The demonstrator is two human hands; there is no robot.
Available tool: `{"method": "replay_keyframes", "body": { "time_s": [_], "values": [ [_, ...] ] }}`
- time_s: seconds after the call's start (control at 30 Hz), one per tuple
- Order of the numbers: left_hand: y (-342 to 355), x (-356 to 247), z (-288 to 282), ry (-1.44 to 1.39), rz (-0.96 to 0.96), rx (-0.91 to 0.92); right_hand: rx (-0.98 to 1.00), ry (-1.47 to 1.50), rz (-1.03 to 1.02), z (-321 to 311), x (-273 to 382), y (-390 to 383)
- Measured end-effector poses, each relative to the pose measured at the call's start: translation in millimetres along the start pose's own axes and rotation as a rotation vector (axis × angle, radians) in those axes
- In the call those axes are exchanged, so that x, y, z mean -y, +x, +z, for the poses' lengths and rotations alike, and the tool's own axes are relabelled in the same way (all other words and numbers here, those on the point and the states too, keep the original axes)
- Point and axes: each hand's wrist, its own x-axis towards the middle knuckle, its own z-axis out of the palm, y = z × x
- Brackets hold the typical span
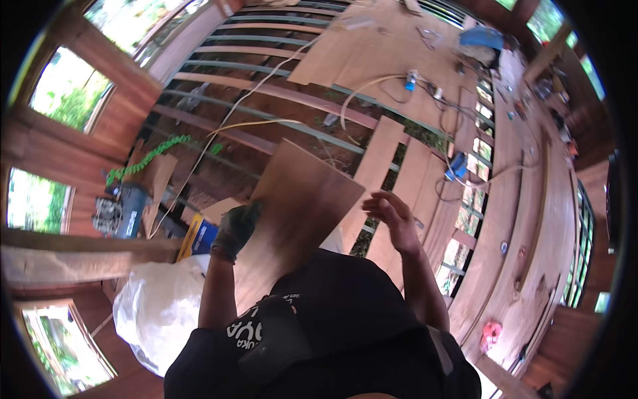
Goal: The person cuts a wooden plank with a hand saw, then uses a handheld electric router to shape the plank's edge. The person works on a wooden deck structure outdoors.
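Note:
A brown wooden board (302, 199) stands tilted in front of my body, in the middle of the view. My left hand (236, 229), in a dark grey-green glove, is closed on the board's left edge. My bare right hand (392, 219) is raised just beside the board's upper right corner, fingers apart and slightly bent, holding nothing. Low at the left lies a large clear plastic bag (149, 309), near a yellow and blue box (198, 236). The lower part of the board is hidden against my dark shirt.
Open floor joists (249, 46) with gaps over earth lie ahead, beside plywood sheets (359, 46) and loose planks (505, 253). Hoses and cords cross them near blue tools (457, 166). A dark machine (126, 213) stands at left, beside a timber beam (73, 253).

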Motion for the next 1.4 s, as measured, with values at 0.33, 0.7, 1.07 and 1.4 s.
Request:
{"method": "replay_keyframes", "body": {
  "time_s": [0.33, 0.7, 1.07, 1.4],
  "values": [
    [144, 67, 89, 0.037, 0.120, 0.095, -0.133, 0.076, 0.131, -23, 10, 167],
    [311, 108, 128, -0.176, -0.511, 0.218, -0.366, -0.401, 0.212, -241, -57, 297],
    [409, 100, 130, -0.251, -0.731, 0.197, 0.381, -1.301, 1.211, -378, -218, 179],
    [627, 113, 175, -0.040, -0.638, 0.257, -0.042, -1.040, 0.890, -430, -167, 539]
  ]
}}
